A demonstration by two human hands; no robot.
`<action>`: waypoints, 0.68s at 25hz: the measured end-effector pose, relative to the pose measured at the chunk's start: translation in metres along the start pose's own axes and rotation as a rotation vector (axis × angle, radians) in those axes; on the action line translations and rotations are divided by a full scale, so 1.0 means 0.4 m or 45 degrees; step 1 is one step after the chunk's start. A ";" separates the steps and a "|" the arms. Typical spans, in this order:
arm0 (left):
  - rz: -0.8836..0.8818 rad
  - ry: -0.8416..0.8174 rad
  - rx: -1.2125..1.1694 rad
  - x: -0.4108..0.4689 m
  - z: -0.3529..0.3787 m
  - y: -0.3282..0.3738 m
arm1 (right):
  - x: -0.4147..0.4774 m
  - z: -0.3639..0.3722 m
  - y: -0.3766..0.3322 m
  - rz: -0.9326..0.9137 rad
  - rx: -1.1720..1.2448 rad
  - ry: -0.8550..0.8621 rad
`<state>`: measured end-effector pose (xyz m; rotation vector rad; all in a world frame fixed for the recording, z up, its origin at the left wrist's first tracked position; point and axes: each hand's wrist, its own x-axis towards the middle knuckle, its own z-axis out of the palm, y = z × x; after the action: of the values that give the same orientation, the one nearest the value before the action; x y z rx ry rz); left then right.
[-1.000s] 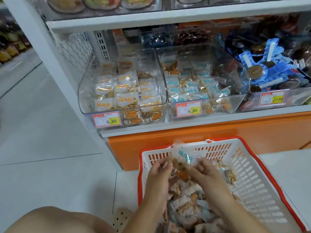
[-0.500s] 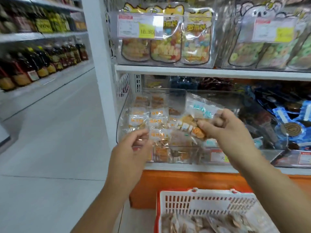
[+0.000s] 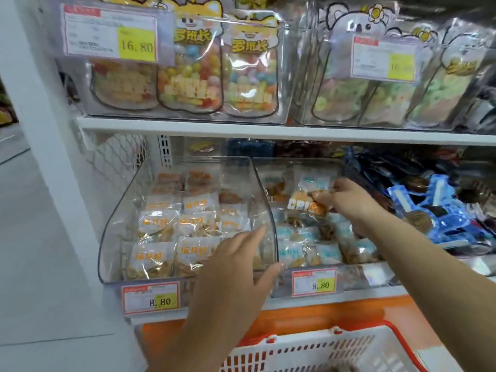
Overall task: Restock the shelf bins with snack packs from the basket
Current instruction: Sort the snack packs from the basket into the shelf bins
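Under the white shelf board (image 3: 241,130), two clear bins stand side by side, open at the top with room above the packs. Nearest me, the left hand (image 3: 233,267) is raised at the left bin (image 3: 120,232), fingers straight and spread wide by its right front corner; contact I cannot tell. Reaching over the right bin (image 3: 362,275), the right hand (image 3: 351,200) pinches a snack pack (image 3: 303,202) at its right edge, above the blue packs. Below stands the basket (image 3: 295,350).
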<state>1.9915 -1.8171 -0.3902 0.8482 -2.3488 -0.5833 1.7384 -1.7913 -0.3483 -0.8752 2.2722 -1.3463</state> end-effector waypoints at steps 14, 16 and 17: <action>-0.094 -0.089 0.018 0.056 0.067 0.007 | 0.139 0.197 0.068 -0.296 -0.398 -0.166; -0.098 -0.070 0.042 0.052 0.068 0.012 | 0.142 0.203 0.072 -0.378 -0.435 -0.037; -0.100 -0.064 0.050 0.051 0.071 0.013 | 0.142 0.206 0.073 -0.394 -0.472 -0.022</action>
<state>1.9582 -1.8215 -0.4009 0.9573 -2.3881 -0.5987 1.7343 -1.8728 -0.4132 -1.4020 2.4915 -1.0338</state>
